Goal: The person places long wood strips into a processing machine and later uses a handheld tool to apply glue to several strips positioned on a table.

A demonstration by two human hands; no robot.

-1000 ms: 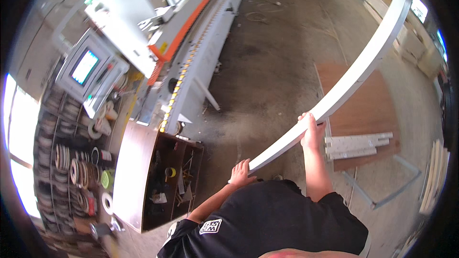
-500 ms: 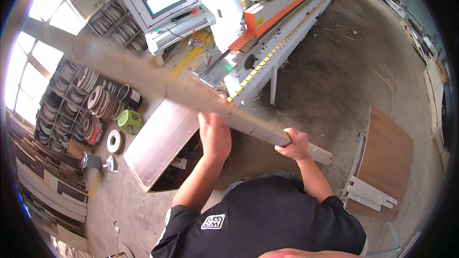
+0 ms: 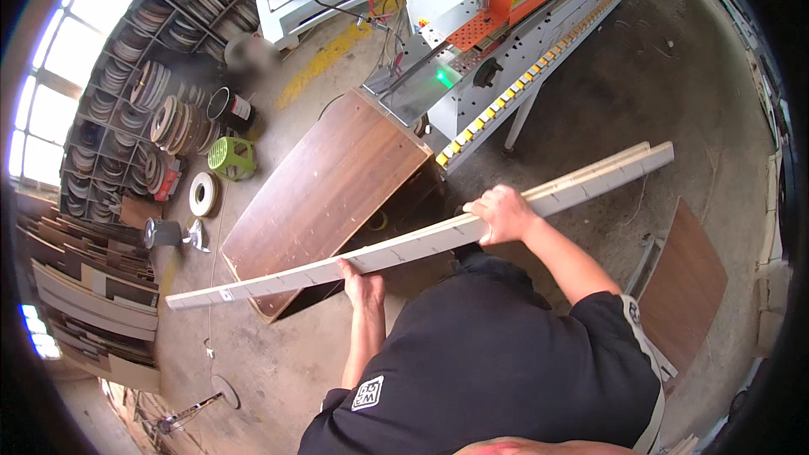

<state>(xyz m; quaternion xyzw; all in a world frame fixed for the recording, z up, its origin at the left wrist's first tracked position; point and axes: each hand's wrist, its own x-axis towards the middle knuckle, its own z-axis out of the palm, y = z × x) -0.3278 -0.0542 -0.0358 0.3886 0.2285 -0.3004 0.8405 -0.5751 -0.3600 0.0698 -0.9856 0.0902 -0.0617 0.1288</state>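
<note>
R hand (image 3: 503,214) is clamped over the top edge of a pair of long pale strips (image 3: 404,250); L hand (image 3: 362,288) is pinching them from below, some fingers hidden. Grips sit apart nr the middle, prob. to balance all that length. They're up crosswise in front of the black T-shirt (image 3: 506,345), L part above the wood-grain cabinet (image 3: 329,194). Looks: slim, off-white near face w/ short dark marks, approx. evenly spaced, second strip's edge showing behind.

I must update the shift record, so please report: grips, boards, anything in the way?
Left grip on long pale boards; right grip on them too, farther right. Boards held slanting across view. Brown cabinet behind left half; contact unclear.
</note>
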